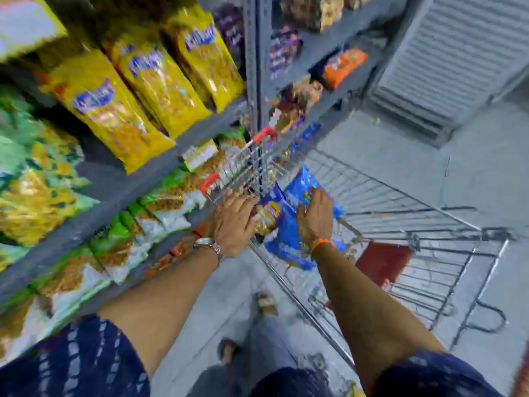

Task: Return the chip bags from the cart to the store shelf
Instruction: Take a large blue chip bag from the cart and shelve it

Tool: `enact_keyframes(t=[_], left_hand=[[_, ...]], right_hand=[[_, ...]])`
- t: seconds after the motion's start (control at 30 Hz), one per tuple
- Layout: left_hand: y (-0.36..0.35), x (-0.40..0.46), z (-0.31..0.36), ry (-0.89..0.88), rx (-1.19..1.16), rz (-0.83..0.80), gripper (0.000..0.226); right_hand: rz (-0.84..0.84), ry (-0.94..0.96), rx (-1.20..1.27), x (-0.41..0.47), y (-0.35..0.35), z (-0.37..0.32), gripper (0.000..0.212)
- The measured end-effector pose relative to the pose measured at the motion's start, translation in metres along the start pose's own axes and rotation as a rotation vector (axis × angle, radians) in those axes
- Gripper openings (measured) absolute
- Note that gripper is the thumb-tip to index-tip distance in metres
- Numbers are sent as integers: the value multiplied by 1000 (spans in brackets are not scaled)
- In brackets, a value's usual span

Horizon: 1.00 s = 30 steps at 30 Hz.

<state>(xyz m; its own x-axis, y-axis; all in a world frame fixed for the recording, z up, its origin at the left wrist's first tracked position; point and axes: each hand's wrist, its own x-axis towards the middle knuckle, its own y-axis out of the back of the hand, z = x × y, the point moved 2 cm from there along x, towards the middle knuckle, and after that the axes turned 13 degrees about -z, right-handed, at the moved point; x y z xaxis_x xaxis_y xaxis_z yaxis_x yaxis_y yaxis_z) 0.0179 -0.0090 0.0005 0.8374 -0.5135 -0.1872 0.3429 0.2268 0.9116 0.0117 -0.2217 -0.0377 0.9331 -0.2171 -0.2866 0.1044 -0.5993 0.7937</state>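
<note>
Blue chip bags (pixel 289 224) lie bunched in the wire shopping cart (pixel 400 202), which stands to the right of the grey store shelf (pixel 120 190). My right hand (pixel 315 216) presses down on top of the blue bags, its fingers curled around one. At the cart's left rim, my left hand (pixel 234 222) touches the side of a blue bag with a red and yellow logo. The frame is blurred, so I cannot tell whether the left hand grips that bag. More bags in the cart are hidden under my hands.
The shelf on the left holds yellow snack bags (pixel 137 90) above and green and white bags (pixel 114 247) below. A second shelf bay behind has orange packs (pixel 343 67). A red flap (pixel 383 262) sits in the cart's child seat. Grey floor and a shutter lie to the right.
</note>
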Motion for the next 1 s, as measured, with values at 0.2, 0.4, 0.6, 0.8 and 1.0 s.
enact_keyframes(t=[0.2,0.4,0.6,0.8,1.0], left_hand=[[-68,6,-26,-1,-8,-149,37],[-87,8,-33,-12,75,-101,44],[-90,9,-32,-43,12,11,43],[-99,10,-36,-74,-57,149,43],[-96,12,-37,-94,-12,119,42]], right_hand=[[-339,-110,-314,9,-56,66,92],[-503,-94,-393,42,-75,86,83],[1,-340,-49,20,-52,128,98],[197,-489,1054,-3,-100,137,91],[89,-497,1131,18,-118,142,58]])
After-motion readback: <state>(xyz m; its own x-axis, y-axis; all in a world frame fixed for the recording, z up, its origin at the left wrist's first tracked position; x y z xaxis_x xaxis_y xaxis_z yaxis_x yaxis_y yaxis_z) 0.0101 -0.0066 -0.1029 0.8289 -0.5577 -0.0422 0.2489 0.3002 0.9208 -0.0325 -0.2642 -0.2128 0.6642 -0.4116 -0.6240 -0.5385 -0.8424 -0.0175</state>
